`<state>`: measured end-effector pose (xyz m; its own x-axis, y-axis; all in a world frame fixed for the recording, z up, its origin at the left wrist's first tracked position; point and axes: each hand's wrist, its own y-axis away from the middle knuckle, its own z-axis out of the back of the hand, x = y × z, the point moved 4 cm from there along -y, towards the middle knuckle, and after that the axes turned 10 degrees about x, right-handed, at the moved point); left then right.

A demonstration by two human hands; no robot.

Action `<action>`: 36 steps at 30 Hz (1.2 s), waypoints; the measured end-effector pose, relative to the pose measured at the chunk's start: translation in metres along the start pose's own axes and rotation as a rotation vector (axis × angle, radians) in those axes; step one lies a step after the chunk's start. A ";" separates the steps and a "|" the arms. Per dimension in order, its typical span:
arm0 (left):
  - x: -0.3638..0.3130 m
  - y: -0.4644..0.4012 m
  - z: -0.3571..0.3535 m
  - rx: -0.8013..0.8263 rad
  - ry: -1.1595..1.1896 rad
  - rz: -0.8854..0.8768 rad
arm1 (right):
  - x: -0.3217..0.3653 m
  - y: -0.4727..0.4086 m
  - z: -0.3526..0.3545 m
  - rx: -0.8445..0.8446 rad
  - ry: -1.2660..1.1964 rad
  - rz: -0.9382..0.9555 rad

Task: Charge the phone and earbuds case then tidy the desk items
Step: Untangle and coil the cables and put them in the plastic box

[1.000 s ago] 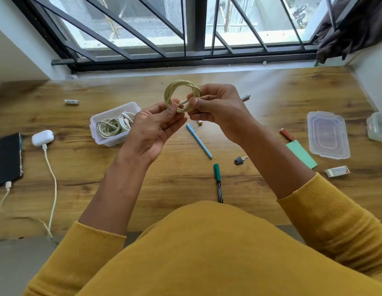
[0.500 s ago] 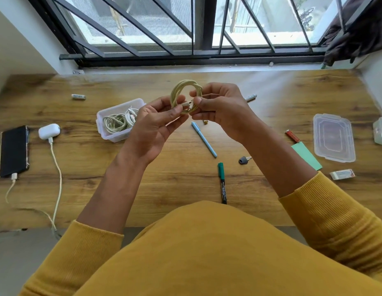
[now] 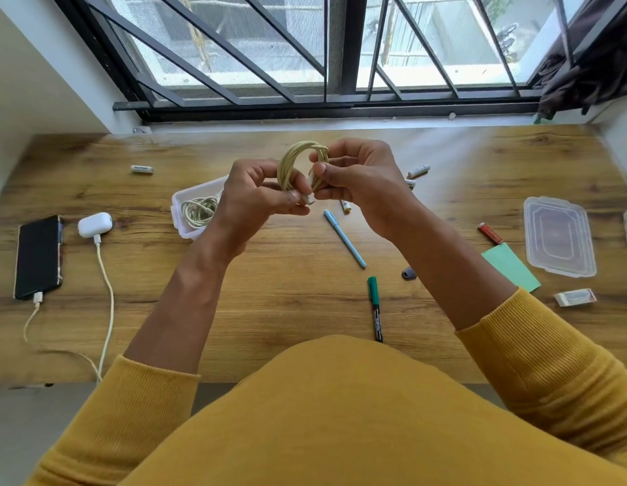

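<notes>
Two hands: both raised above the desk (image 3: 305, 292), holding one coiled cable (image 3: 298, 159) between them.
Left hand (image 3: 255, 201): fingers curled round the lower side of the coil, gripping it.
Right hand (image 3: 357, 180): thumb and fingers pinching the coil's other side, next to a white plug end (image 3: 310, 199).
Phone (image 3: 38, 256): flat at the desk's left edge, a cord plugged into its near end.
Earbuds case (image 3: 94, 224): just right of the phone, its own white cord (image 3: 108, 303) trailing off the near edge.
Box (image 3: 196, 212): open, clear plastic, behind the left hand, another coiled cable inside.
Lid (image 3: 559, 236): lying far right, well apart from the box.
Pens: a blue pen (image 3: 344, 238) and a green marker (image 3: 375, 308) lie mid-desk.
Small bits: batteries (image 3: 142, 169), a key (image 3: 408, 273), a green paper pad (image 3: 510, 268), an eraser (image 3: 574, 297), scattered about.
</notes>
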<state>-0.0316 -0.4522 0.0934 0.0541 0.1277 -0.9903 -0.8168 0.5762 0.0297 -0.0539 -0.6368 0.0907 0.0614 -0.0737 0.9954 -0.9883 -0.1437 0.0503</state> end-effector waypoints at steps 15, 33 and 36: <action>0.018 0.002 0.001 -0.181 0.106 0.021 | 0.004 0.002 0.007 0.078 0.105 0.023; 0.034 0.036 0.029 -0.311 0.386 0.115 | -0.019 -0.009 -0.030 0.130 -0.153 -0.111; 0.042 0.042 0.041 -0.371 0.386 0.133 | -0.026 -0.018 -0.043 0.134 -0.170 -0.137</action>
<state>-0.0401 -0.3899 0.0582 -0.2208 -0.1659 -0.9611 -0.9536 0.2433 0.1771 -0.0438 -0.5903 0.0679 0.2275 -0.2076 0.9514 -0.9426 -0.2922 0.1616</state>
